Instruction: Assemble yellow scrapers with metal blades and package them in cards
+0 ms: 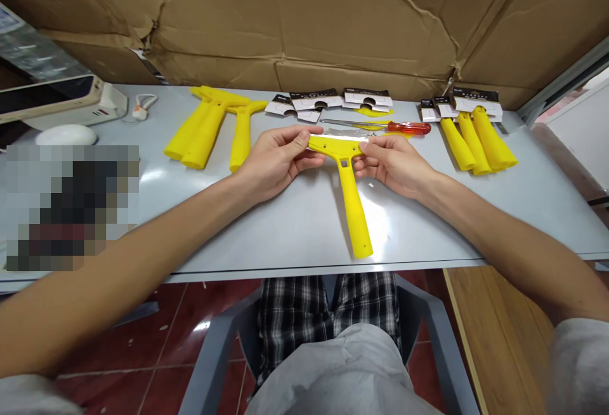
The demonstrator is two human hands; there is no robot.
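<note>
A yellow T-shaped scraper is held by both ends of its wide head, with the handle pointing back toward me. A shiny silver strip, apparently its blade, shows along the head's far edge. My left hand pinches the head's left end between thumb and fingers. At the right end, my right hand grips it the same way. Just beyond the hands lies a screwdriver with a red handle. Yellow flat pieces lie partly under it.
More yellow scrapers lie at the back left. At the back right are several yellow handles with black-and-white cards. Other cards lie at the back middle. A white mouse sits left, and cardboard stands behind the table.
</note>
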